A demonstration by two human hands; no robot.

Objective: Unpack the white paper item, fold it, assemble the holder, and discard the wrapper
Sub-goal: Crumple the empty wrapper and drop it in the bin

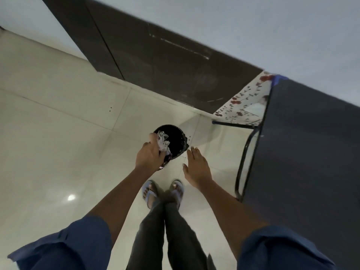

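Left hand (150,155) half-hiding crumpled wrapper (163,143)

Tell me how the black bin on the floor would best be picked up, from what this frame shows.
Probably by the rim on its right side, coming from above. The black bin stands upright on the tiled floor with its round mouth open upward. The left hand holds the crumpled wrapper over the left rim, while the right hand is open and nearest the free right edge.
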